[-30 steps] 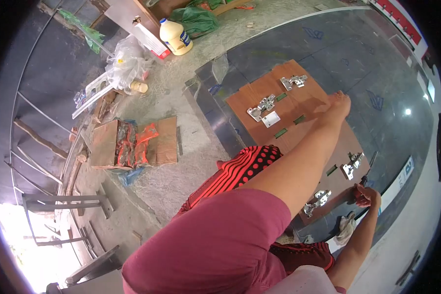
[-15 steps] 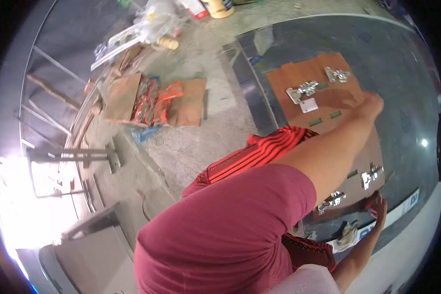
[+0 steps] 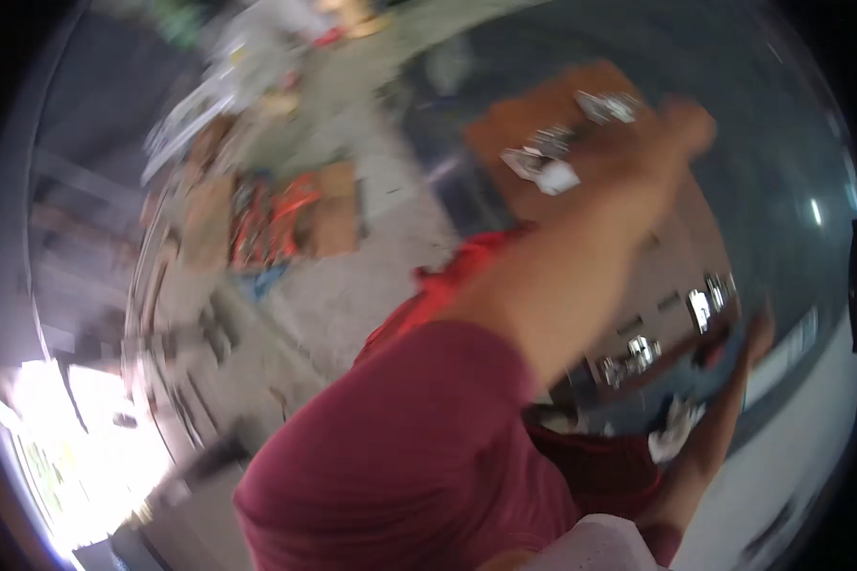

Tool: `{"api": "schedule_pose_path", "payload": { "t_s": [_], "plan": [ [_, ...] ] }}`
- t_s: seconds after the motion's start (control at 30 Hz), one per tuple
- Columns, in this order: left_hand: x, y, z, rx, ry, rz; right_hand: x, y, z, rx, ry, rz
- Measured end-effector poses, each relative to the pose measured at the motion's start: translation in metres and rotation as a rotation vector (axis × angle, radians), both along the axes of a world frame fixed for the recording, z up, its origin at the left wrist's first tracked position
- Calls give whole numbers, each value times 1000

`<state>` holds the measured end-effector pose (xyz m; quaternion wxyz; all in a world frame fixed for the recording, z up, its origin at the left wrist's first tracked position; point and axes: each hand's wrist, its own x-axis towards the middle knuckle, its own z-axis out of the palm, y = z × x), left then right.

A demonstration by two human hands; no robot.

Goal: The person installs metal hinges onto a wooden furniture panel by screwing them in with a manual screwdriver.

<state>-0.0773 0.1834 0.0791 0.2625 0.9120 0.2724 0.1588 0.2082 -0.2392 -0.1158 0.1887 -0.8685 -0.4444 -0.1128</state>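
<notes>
My left hand [image 3: 687, 131] is over the far edge of a brown sheet [image 3: 516, 107], its fingers smeared by motion. Close to it on the sheet lie shiny metal pieces like cabinet hinges [image 3: 607, 107], with a white tag [image 3: 557, 178] near one. At the lower right, my right hand [image 3: 760, 331] is also blurred, beside the sheet's other end. A small dark red and black object [image 3: 709, 352] shows just left of it. More hinge-like metal pieces [image 3: 705, 309] rest on that end of the sheet.
The brown sheet lies on a large dark glossy panel [image 3: 781, 209]. A pale crumpled cloth [image 3: 678, 428] sits near my right forearm. On the concrete floor is an opened cardboard box [image 3: 338, 205] with orange packets [image 3: 295, 195]. Clear plastic wrapping [image 3: 257, 57] lies farther up.
The whole view has shifted and blurred. My right hand has moved up along the panel, away from the dark red and black object it was at. My left arm still stretches across the sheet.
</notes>
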Motion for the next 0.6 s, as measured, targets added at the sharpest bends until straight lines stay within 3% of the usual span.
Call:
{"api": "schedule_pose_path", "payload": {
  "t_s": [0.03, 0.07, 0.1, 0.13, 0.17, 0.2, 0.23, 0.27, 0.3, 0.37, 0.4, 0.47, 0.53, 0.6],
  "plan": [
    [16, 20, -12, 119, 57, -89, -34, 25, 38, -190, -20, -203],
    [30, 45, -29, 200, 68, -177, -30, 30, 35, -145, -158, -129],
    [20, 53, -13, 216, 141, -191, -86, 67, 102, -74, 305, -380],
    [37, 98, -54, 408, 83, -307, -75, 72, 91, 84, 246, -379],
    [-5, 55, 16, 142, 100, -126, -80, 81, 94, 301, 214, -262],
    [-8, 90, -3, 587, 212, -297, -90, 92, 112, 391, 355, -279],
    [-20, 81, 14, 490, 270, -84, -98, 102, 123, 346, 438, -330],
    [-26, 101, 11, 366, 230, -76, -100, 106, 136, 305, 526, -382],
    [-29, 129, -2, 559, 263, -107, -96, 108, 147, 203, 477, -389],
    [-53, 152, -2, 662, 288, -283, -93, 97, 156, 119, 491, -428],
    [-54, 122, 22, 437, 476, 63, -89, 86, 156, 145, 551, -447],
    [-67, 129, 9, 458, 479, 36, -72, 56, 124, -113, 557, -411],
    [-79, 118, 3, 496, 464, 70, -82, 29, 109, -369, 381, -382],
    [-88, 114, 3, 504, 498, -4, -105, 7, 94, -448, 522, -374]
  ]
}}
